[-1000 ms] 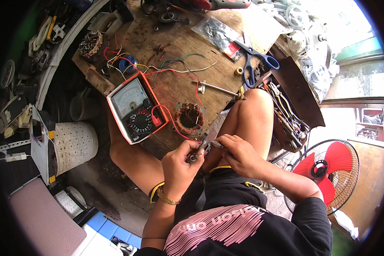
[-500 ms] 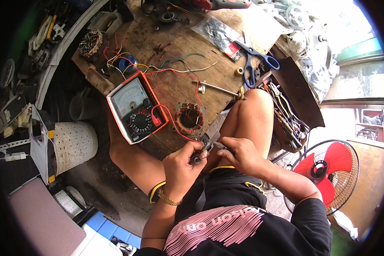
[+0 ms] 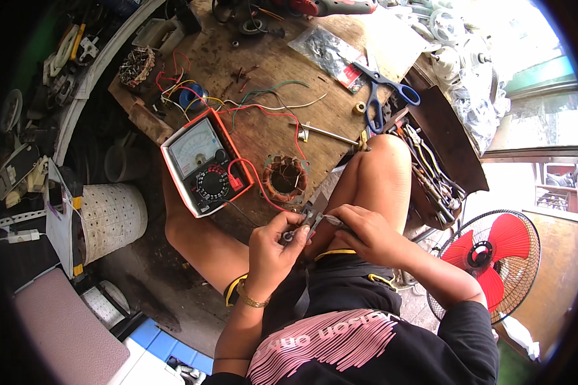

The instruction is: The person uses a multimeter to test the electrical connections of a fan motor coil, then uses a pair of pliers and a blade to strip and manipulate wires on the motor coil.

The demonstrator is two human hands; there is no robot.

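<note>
My left hand (image 3: 273,250) is closed around a small grey-and-dark metal piece (image 3: 308,224) above my lap, with a red lead (image 3: 253,167) and a black lead running toward it. My right hand (image 3: 366,234) pinches a slim metal tool (image 3: 332,220), too small to identify, against that piece. Just beyond, a copper-wound stator ring (image 3: 270,186) lies on the wooden board (image 3: 327,109). An analog multimeter (image 3: 196,151) in an orange case sits left of the stator, with loose coloured wires spread behind it.
Blue scissors (image 3: 376,86) and a plastic bag (image 3: 321,54) lie at the back. An open toolbox (image 3: 462,135) with pliers is beside my right knee. A red-bladed fan (image 3: 504,240) stands at right, a perforated bin (image 3: 112,218) at left. A power tool (image 3: 331,6) tops the view.
Both hands stay together over my lap, with small shifts of fingers and of the held pieces. The multimeter, stator and other things around them have not moved.
</note>
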